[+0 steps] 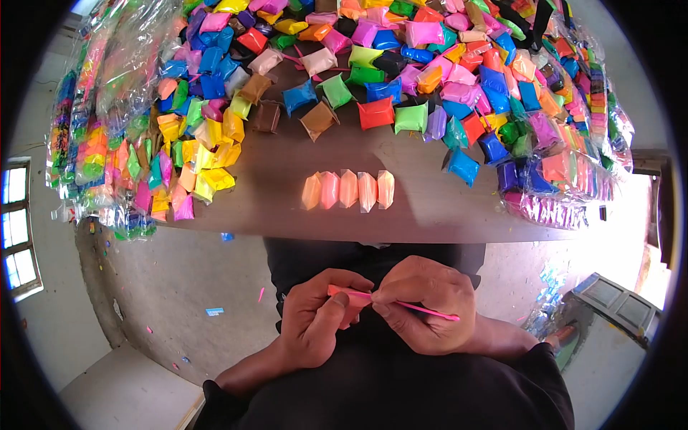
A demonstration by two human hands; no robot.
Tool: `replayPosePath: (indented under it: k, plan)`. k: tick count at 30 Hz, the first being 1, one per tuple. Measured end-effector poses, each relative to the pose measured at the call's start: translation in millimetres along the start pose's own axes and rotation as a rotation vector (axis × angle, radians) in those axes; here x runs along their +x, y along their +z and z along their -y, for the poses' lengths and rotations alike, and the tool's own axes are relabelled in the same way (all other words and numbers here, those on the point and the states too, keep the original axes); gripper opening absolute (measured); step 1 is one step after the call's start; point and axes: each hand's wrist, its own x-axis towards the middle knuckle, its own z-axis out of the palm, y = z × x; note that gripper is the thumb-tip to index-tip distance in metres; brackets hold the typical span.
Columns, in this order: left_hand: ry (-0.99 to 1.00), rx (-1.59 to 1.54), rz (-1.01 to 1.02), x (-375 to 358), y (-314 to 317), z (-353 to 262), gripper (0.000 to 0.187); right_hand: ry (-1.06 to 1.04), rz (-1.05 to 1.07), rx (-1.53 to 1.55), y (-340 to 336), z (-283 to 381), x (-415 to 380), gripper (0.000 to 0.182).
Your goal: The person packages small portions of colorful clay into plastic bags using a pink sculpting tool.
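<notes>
My left hand (317,315) is closed round a small peach-orange packet (352,304), held over my lap just in front of the table edge. Between the fingers of my right hand (428,304) is a thin bright pink plastic stick (433,312), one end pointing out to the right. The other end of the stick meets the packet where both hands come together, and the fingers partly hide that contact. Beyond my hands, a row of several peach and orange clear-wrapped packets (348,189) lies side by side on the brown table (265,208).
Loose colourful packets (412,118) are heaped across the back of the table. Clear plastic bags of packets stand at the left (107,143) and right (573,179). Scraps (214,312) litter the floor. A grey box-like cabinet (609,308) is at the right.
</notes>
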Motion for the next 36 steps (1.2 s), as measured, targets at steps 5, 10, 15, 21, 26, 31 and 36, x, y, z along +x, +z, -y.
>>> replayPosePath:
  k: [5, 10, 15, 21, 26, 31, 36]
  plan:
    - [0.007, -0.010, 0.001, -0.4, -0.2, 1.1, 0.031, 0.001, -0.004, 0.002, 1.0, 0.5, -1.3, 0.015]
    - [0.004, -0.004, 0.004, -0.6, -0.6, 2.5, 0.031, -0.003, 0.015, -0.004, -0.1, -0.3, -1.4, 0.016]
    - [0.006, -0.012, 0.003, -0.2, 0.1, 2.5, 0.031, -0.028, 0.011, -0.007, -1.0, 1.2, -1.1, 0.017]
    - [0.004, -0.017, 0.011, -1.1, 0.4, 0.8, 0.031, -0.035, 0.012, 0.006, 0.1, 0.1, -0.3, 0.018]
    - [0.015, -0.017, 0.015, -1.7, -0.3, 3.2, 0.032, -0.035, 0.010, 0.008, 0.5, -0.5, -0.6, 0.018]
    - [0.002, -0.006, 0.010, -1.6, 0.2, 2.8, 0.029, -0.036, 0.017, -0.014, -2.3, 3.1, -0.2, 0.019]
    - [0.002, 0.054, 0.017, 0.1, 1.3, -0.3, 0.028, -0.013, 0.048, -0.149, -1.7, -1.2, -1.6, 0.030]
